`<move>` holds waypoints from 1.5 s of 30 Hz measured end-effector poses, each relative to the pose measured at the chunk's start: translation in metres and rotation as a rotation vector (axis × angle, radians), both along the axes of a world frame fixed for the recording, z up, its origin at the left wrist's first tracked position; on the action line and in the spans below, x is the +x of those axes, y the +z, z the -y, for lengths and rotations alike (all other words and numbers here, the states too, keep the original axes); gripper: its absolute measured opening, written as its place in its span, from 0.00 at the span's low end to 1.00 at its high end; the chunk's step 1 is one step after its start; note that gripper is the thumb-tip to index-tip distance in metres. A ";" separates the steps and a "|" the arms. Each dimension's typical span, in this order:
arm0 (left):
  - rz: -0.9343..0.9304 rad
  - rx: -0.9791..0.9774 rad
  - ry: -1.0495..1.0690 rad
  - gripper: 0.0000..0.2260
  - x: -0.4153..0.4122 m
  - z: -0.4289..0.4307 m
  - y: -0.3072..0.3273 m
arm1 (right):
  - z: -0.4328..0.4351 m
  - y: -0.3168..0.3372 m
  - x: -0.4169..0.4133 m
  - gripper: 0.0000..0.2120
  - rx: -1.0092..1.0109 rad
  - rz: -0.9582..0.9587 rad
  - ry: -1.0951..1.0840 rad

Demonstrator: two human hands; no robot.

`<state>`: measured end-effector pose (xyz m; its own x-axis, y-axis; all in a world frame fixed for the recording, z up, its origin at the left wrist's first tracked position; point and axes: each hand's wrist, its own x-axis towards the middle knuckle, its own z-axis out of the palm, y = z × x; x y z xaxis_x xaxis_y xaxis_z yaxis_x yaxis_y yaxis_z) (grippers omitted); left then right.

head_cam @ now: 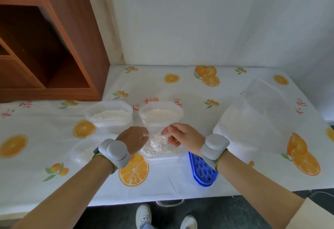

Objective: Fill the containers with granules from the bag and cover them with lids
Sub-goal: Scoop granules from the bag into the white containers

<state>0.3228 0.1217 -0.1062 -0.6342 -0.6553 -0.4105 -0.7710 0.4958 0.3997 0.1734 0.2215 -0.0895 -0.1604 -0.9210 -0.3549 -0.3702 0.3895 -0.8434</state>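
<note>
Both hands meet over the near container (163,153). The left hand (134,138) and the right hand (180,135) each pinch, with curled fingertips, what seems to be a clear lid (159,129); it is hard to make out against the white granules (157,144) below.

Beyond the hands stand two more open containers of granules, the left one (110,116) just beside the right one (160,115). The clear bag (253,120) lies well to the right. A blue honeycomb tray (202,172) sits under the right wrist, on the orange-print tablecloth (36,138).
</note>
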 end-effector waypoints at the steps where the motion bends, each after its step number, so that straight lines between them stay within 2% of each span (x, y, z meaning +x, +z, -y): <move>1: -0.010 -0.006 -0.003 0.15 0.001 0.000 -0.002 | 0.000 0.001 0.002 0.15 -0.010 -0.084 0.058; 4: -0.037 0.005 0.002 0.14 0.003 0.002 -0.004 | -0.002 0.004 0.006 0.14 -0.033 -0.293 0.258; 7: -0.048 0.020 0.018 0.14 0.003 0.003 -0.005 | -0.006 0.005 0.006 0.14 -0.056 -0.369 0.365; 11: -0.049 0.037 0.017 0.13 0.003 0.003 -0.004 | -0.013 0.005 -0.003 0.15 -0.081 -0.435 0.397; 29: -0.048 0.006 0.042 0.12 -0.004 0.000 0.005 | -0.043 0.015 -0.031 0.14 -0.125 -0.406 0.377; 34: -0.047 -0.022 0.020 0.13 -0.007 0.004 0.011 | -0.041 0.031 -0.035 0.12 -0.188 -0.253 0.253; 39: -0.073 -0.071 -0.020 0.13 -0.021 0.010 0.027 | -0.041 0.080 -0.053 0.10 -0.372 -0.151 0.066; 45: -0.224 -0.086 -0.073 0.11 -0.066 0.008 0.054 | -0.056 0.130 -0.096 0.14 -0.646 -0.182 -0.308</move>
<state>0.2571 0.1133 -0.0520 -0.7500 -0.6307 -0.1991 -0.6289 0.5868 0.5101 0.0776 0.2773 0.0409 -0.4501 -0.8413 0.2995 -0.4799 -0.0550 -0.8756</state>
